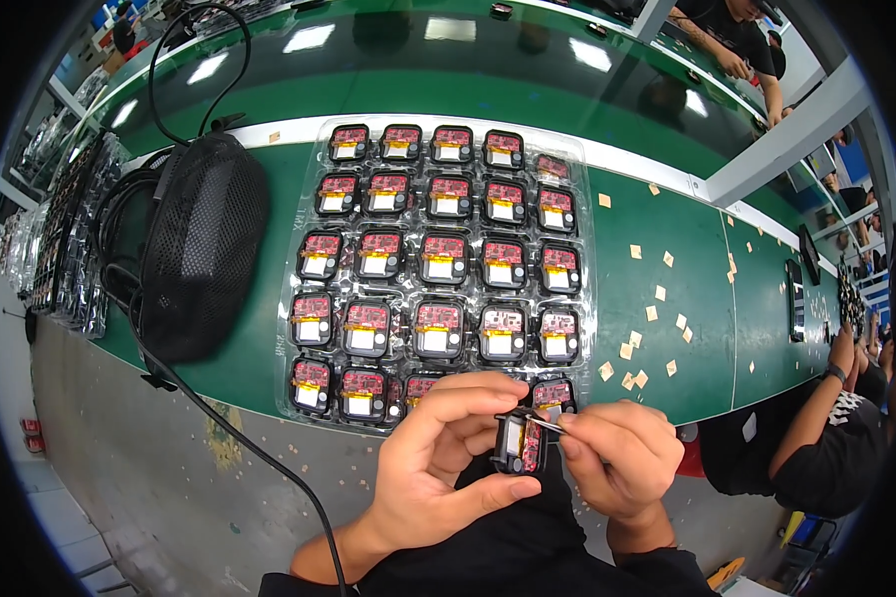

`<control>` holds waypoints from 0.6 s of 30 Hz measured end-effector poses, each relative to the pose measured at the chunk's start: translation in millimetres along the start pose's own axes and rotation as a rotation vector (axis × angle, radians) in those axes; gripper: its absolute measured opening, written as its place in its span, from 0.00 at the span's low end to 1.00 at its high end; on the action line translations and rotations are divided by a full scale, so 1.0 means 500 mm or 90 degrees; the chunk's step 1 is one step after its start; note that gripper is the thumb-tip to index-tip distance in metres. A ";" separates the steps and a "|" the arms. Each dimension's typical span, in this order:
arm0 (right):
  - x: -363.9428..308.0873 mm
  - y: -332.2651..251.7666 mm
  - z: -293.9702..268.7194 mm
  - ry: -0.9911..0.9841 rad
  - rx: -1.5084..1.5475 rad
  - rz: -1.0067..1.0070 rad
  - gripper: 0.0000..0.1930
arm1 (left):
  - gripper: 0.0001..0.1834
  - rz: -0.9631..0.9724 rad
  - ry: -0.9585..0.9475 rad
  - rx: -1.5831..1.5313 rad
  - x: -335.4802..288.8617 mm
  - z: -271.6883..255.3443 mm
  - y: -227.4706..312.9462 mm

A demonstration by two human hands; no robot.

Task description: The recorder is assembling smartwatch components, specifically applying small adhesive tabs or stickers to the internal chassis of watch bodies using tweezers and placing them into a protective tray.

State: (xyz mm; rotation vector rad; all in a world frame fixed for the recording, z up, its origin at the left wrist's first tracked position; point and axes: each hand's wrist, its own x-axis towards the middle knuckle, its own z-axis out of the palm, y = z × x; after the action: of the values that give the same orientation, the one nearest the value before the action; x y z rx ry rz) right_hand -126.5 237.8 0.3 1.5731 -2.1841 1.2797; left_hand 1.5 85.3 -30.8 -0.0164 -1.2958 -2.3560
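My left hand grips a small black square-cornered device housing by its edges, thumb below and fingers above. A red circuit board and a pale rectangular part show inside it. My right hand pinches slim metal tweezers, their tip at the upper part of the housing. Whether the tip touches anything there is too small to tell. Just beyond my hands, a clear plastic tray holds rows of similar housings with red boards, yellow strips and white rectangles. My hands partly hide its nearest row.
A black mesh bag with a long cable lies left of the tray. Small tan squares are scattered over the green table at right. Stacked trays stand far left. Other people work at the right and far side.
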 end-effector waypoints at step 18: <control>-0.002 -0.007 0.006 0.002 -0.044 -0.012 0.11 | 0.32 0.020 0.013 0.030 -0.005 0.003 0.000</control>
State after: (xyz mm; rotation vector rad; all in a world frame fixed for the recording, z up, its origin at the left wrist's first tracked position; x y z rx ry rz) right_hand -122.2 236.1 0.0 1.5613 -2.1824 1.1879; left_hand 3.3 87.5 -30.5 0.0020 -1.3304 -2.2926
